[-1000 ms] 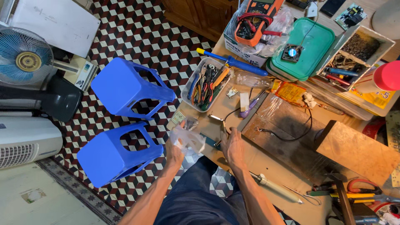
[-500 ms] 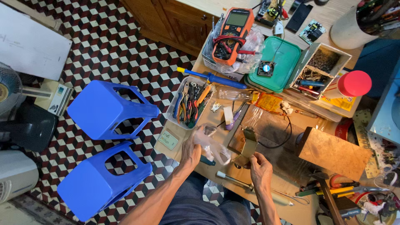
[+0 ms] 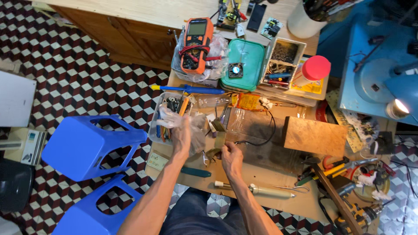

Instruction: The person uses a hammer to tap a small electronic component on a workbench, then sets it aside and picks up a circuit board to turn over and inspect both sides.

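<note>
**Clear plastic bag held over tool tray; small part at the counter edge**

The clear plastic bag (image 3: 191,130) is seen lifted above the near end of the clear tool tray (image 3: 167,117), at the left side of the counter (image 3: 261,174). It is judged to be very light, limp and somewhat slick; it crumples and would not hold any shape of its own. A pinch on a gathered fold or at the mouth is judged the surest hold (a flat palm would likely slide off the film).

The left hand (image 3: 182,135) is closed loosely around the bag, fingers curled into the film, with part of the bag bunched out towards the tray.

The right hand (image 3: 230,157) rests at the counter, fingers bent and nearly closed near a small dark metal part (image 3: 213,153); whether the part is actually gripped cannot be told, since the fingers hide the contact.

Nearby are noted: a soldering tool (image 3: 261,190) lying just towards the body from the right hand, a black wire (image 3: 261,141) looped across the counter, and two blue plastic stools (image 3: 87,146) on the tiled floor to the left.
</note>
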